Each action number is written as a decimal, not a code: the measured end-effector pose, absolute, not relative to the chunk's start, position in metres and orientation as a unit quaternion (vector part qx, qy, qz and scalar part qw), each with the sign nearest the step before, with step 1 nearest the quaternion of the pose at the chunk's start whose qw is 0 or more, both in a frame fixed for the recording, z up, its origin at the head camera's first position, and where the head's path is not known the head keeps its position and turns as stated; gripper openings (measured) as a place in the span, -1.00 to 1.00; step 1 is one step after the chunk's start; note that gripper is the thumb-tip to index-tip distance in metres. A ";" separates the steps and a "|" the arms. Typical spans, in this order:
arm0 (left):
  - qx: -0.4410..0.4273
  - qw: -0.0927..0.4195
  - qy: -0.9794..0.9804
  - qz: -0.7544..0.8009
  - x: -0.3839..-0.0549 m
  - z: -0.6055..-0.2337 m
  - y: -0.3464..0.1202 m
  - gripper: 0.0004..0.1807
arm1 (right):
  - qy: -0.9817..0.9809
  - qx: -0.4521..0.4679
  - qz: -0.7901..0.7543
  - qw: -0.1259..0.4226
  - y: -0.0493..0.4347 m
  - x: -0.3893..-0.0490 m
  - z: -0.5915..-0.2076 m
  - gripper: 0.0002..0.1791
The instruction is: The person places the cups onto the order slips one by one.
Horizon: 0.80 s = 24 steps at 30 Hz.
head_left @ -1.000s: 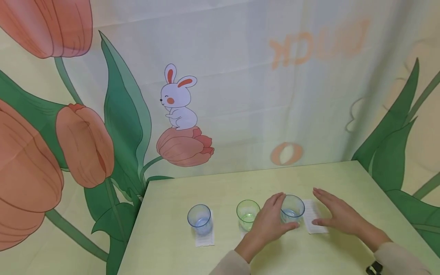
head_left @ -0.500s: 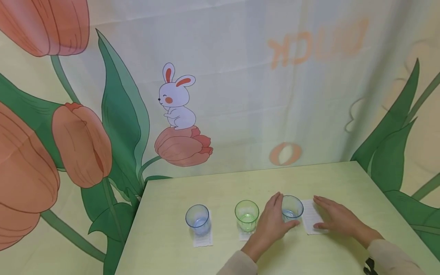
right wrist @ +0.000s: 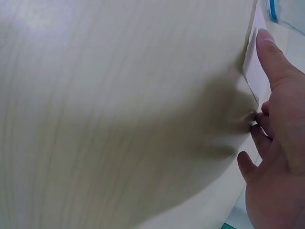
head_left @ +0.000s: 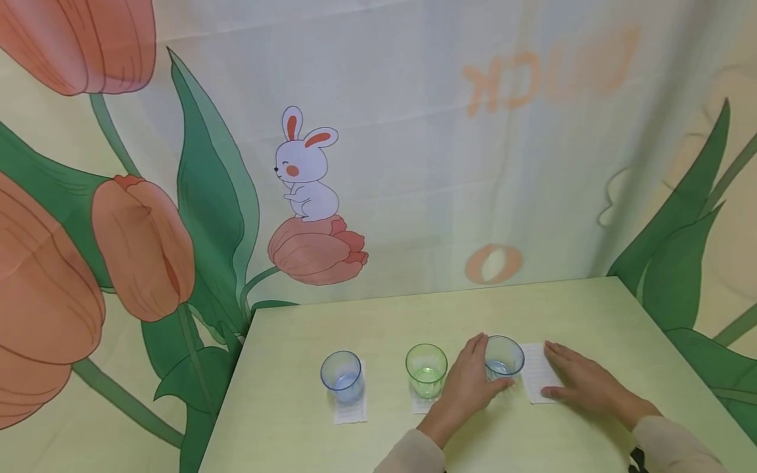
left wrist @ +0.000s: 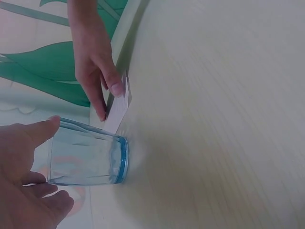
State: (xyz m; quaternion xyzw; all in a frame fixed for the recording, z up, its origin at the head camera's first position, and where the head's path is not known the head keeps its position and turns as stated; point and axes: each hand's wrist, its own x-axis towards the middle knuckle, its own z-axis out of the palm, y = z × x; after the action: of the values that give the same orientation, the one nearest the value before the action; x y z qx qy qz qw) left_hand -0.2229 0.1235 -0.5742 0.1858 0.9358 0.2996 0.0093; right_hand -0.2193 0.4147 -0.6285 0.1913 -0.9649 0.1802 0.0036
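Observation:
My left hand (head_left: 470,381) grips a blue-tinted drinking glass (head_left: 504,361) near its rim, thumb on the near side and fingers on the far side. In the left wrist view the glass (left wrist: 88,152) is upright with its base close to the tabletop; whether it touches is unclear. Right of it lies a slip of white paper (head_left: 538,374) with faint printed lines. My right hand (head_left: 591,384) rests at the slip's right edge, fingers extended. Its thumb (right wrist: 271,52) touches the paper in the right wrist view; the other fingertips are at the table surface.
A green glass (head_left: 426,373) stands left of my left hand, partly over a paper slip (head_left: 420,406). Farther left, another blue glass (head_left: 342,374) stands on a slip (head_left: 351,414). The pale table (head_left: 378,315) ends at a printed curtain (head_left: 402,197).
My right hand has lowered from above the paper slip to its right edge. The left hand keeps its hold on the blue glass, nearly still.

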 end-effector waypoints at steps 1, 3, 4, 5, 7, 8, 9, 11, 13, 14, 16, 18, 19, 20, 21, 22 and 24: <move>0.186 0.009 0.936 0.297 -0.223 -0.575 0.124 0.01 | -0.964 0.191 0.183 0.005 0.415 -0.219 -0.629 0.10; 0.187 0.008 0.937 0.293 -0.224 -0.576 0.124 0.01 | -0.964 0.191 0.186 0.008 0.416 -0.218 -0.631 0.09; 0.188 0.007 0.937 0.293 -0.224 -0.577 0.124 0.01 | -0.964 0.190 0.186 0.007 0.416 -0.218 -0.631 0.09; 0.188 0.006 0.938 0.293 -0.225 -0.577 0.125 0.01 | -0.964 0.189 0.188 0.007 0.416 -0.218 -0.632 0.09; 0.188 0.004 0.937 0.293 -0.225 -0.578 0.125 0.01 | -0.964 0.189 0.186 0.005 0.416 -0.218 -0.632 0.10; 0.188 0.004 0.937 0.294 -0.225 -0.579 0.125 0.01 | -0.964 0.190 0.184 0.004 0.416 -0.218 -0.632 0.11; 0.188 0.004 0.936 0.296 -0.225 -0.579 0.125 0.00 | -0.964 0.189 0.185 0.002 0.416 -0.219 -0.632 0.11; 0.189 0.004 0.935 0.301 -0.225 -0.579 0.125 -0.01 | -0.964 0.190 0.187 0.003 0.416 -0.219 -0.632 0.12; 0.191 0.003 0.933 0.305 -0.225 -0.580 0.125 -0.02 | -0.964 0.192 0.184 0.003 0.416 -0.218 -0.632 0.12; 0.191 0.002 0.933 0.306 -0.225 -0.580 0.126 -0.02 | -0.964 0.192 0.184 0.003 0.416 -0.218 -0.632 0.12; 0.189 -0.002 0.932 0.308 -0.225 -0.580 0.126 -0.03 | -0.964 0.193 0.183 0.006 0.416 -0.218 -0.633 0.10; 0.187 -0.004 0.933 0.309 -0.225 -0.580 0.126 -0.04 | -0.964 0.196 0.178 0.010 0.416 -0.218 -0.634 0.09; 0.186 -0.004 0.933 0.309 -0.225 -0.580 0.127 -0.04 | -0.964 0.198 0.176 0.014 0.415 -0.218 -0.635 0.08; 0.184 -0.005 0.933 0.311 -0.225 -0.580 0.127 -0.04 | -0.964 0.198 0.174 0.018 0.415 -0.218 -0.636 0.07; 0.182 -0.005 0.933 0.311 -0.225 -0.580 0.127 -0.05 | -0.964 0.199 0.175 0.023 0.415 -0.218 -0.636 0.07; 0.181 -0.005 0.933 0.311 -0.225 -0.579 0.127 -0.05 | -0.964 0.200 0.173 0.027 0.415 -0.218 -0.637 0.06; 0.177 -0.004 0.934 0.311 -0.226 -0.579 0.127 -0.05 | -0.964 0.202 0.171 0.035 0.414 -0.217 -0.638 0.06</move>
State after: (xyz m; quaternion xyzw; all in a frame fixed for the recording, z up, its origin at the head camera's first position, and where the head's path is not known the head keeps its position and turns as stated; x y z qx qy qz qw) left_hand -0.2258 0.1274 -0.5790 0.1775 0.9337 0.3110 -0.0039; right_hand -0.2173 0.4141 -0.6380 0.2020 -0.9637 0.1709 0.0346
